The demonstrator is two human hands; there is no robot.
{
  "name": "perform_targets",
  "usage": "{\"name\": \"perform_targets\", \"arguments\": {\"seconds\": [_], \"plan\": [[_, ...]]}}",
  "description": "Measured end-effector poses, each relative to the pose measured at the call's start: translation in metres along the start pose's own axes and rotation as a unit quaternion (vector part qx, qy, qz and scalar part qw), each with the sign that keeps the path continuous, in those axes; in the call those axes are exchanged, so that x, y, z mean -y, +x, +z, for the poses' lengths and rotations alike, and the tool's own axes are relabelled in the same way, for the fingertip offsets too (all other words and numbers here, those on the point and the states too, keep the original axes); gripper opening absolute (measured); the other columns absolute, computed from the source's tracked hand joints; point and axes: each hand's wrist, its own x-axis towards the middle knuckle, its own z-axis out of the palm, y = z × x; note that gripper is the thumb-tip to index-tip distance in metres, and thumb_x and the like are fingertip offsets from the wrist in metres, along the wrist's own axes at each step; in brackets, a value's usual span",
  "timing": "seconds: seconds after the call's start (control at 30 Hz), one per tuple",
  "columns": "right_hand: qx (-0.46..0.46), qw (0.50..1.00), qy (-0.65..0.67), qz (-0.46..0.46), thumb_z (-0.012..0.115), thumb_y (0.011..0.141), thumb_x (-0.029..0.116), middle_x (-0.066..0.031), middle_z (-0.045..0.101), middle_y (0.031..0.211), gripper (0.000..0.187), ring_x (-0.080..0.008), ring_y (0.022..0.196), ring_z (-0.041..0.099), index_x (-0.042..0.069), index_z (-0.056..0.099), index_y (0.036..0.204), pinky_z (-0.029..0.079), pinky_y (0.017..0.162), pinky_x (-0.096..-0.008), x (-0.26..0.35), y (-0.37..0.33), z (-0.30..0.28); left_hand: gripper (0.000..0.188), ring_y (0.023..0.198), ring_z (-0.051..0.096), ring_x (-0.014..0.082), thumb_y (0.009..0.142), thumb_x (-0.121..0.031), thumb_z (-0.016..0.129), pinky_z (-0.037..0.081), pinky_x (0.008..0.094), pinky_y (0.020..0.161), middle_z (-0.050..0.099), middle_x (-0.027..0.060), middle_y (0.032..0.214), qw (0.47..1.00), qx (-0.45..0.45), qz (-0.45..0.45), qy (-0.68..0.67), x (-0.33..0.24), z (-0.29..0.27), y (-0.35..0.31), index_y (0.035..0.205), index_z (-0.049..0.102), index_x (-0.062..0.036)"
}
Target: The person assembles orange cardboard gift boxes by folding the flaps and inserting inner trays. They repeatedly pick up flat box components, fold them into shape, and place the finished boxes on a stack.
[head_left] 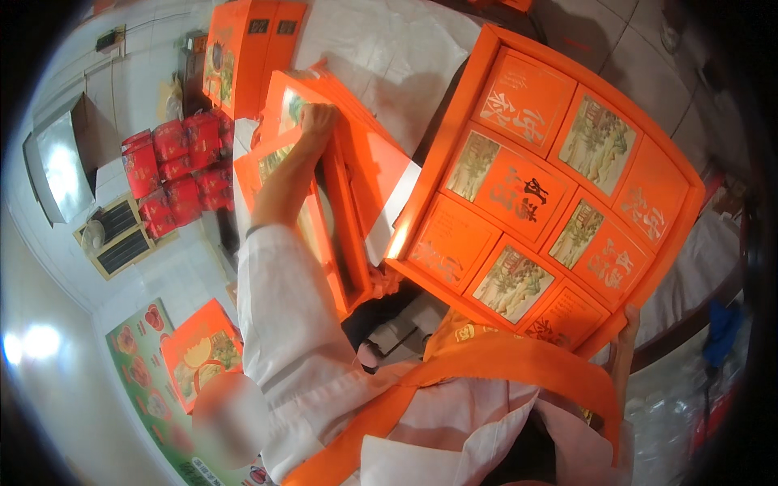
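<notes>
My left hand (318, 119) reaches forward, its fingers closed on the upper end of an orange gift box (344, 235). That box stands tilted, with an open, hollow side showing. My right hand (626, 326) grips the near right edge of a large orange tray (703, 190). The tray is tilted toward me and packed with several smaller orange boxes (527, 101), some with landscape pictures on their lids. At the gift box's lower corner, some fingers (386, 280) show; whose they are I cannot tell.
More orange gift boxes (243, 57) stand at the far left on a table under a white sheet (381, 40). Red packages (174, 162) are stacked to the left. A green poster (142, 356) with food pictures is on the left wall. Tiled floor (656, 73) shows at the far right.
</notes>
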Motion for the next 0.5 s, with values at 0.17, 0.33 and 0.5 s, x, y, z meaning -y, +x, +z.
{"name": "perform_targets", "arguments": {"seconds": [0.17,0.33,0.5], "plan": [[0.011,1.0,-0.012,0.003,0.059,0.07,0.013,-0.0129,0.044,0.122,0.067,-0.0289,0.111,0.046,0.003,0.031,0.13,0.039,0.095,-0.0411,0.007,0.003,-0.009,0.007,0.05,0.059,0.0222,0.069,-0.015,0.058,0.034,0.0417,0.033,0.063,0.0032,0.061,0.999,0.02,0.033,0.027,0.004,0.018,0.012,0.069,0.065,-0.014],[0.019,0.999,-0.027,-0.023,0.058,0.07,0.013,-0.0135,0.045,0.121,0.064,-0.0291,0.11,0.047,0.002,0.033,0.128,0.041,0.093,-0.0417,0.009,0.002,-0.007,0.009,0.066,0.063,0.0212,0.072,-0.013,0.056,0.043,0.0475,0.049,0.065,0.0038,0.075,0.996,0.081,-0.012,-0.03,0.001,0.004,0.018,0.077,0.064,-0.0137],[0.092,0.994,-0.028,0.05,0.057,0.074,0.011,-0.0135,0.049,0.116,0.056,-0.0273,0.104,0.052,-0.002,0.036,0.124,0.044,0.089,-0.0398,0.035,0.021,0.005,0.031,0.105,0.051,0.0239,0.076,-0.014,0.055,0.029,0.0544,0.092,0.054,0.0104,0.113,0.904,-0.266,-0.164,-0.292,0.011,-0.084,-0.033,0.107,0.055,-0.0101]]}}
